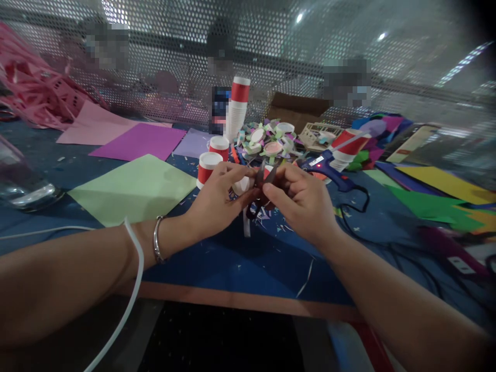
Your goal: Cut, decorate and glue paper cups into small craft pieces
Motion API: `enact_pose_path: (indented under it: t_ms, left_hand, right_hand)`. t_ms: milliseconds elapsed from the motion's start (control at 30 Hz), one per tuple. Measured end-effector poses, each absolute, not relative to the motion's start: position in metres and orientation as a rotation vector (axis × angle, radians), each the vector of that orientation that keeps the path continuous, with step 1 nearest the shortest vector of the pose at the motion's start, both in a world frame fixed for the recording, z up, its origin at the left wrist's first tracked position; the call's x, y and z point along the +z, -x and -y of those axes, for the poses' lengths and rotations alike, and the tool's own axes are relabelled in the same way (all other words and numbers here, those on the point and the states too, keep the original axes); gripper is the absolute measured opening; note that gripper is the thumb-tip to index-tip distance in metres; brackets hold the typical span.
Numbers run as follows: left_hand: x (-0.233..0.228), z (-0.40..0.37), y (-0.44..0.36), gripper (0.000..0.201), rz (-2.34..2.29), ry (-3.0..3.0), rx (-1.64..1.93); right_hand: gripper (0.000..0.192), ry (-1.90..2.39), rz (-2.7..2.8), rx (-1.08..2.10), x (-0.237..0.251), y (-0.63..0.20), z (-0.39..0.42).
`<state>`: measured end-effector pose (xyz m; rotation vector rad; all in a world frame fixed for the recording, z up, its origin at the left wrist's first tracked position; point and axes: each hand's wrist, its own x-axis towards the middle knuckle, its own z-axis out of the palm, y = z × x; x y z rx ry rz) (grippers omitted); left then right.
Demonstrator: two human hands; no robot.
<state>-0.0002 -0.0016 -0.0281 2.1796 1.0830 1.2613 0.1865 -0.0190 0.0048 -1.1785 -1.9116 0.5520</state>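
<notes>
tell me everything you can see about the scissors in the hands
The scissors are small and dark, with blades that look like metal, opened in a narrow V pointing up and away from the camera. Their handles are mostly hidden under the fingers. The right hand grips them from the right, and the left hand touches them from the left while pinching a small white piece beside the blades. They are held just above the blue table, among paper scraps.

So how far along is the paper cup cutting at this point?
A pile of finished cut cup pieces already lies behind the hands. In hand now: the right hand works scissors on a cup held by the left hand. Left: two cups and a tall stack look uncut.
</notes>
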Motion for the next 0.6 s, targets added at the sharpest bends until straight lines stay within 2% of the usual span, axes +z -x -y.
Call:
enact_pose_path:
  t_ms: [600]
  left_hand:
    - [-0.0223,0.0067,-0.0026,0.017,-1.118,-1.993,1.421]
  right_hand:
    - [0.013,1.121,1.809,0.681,-0.0008,-0.1790,0.0253]
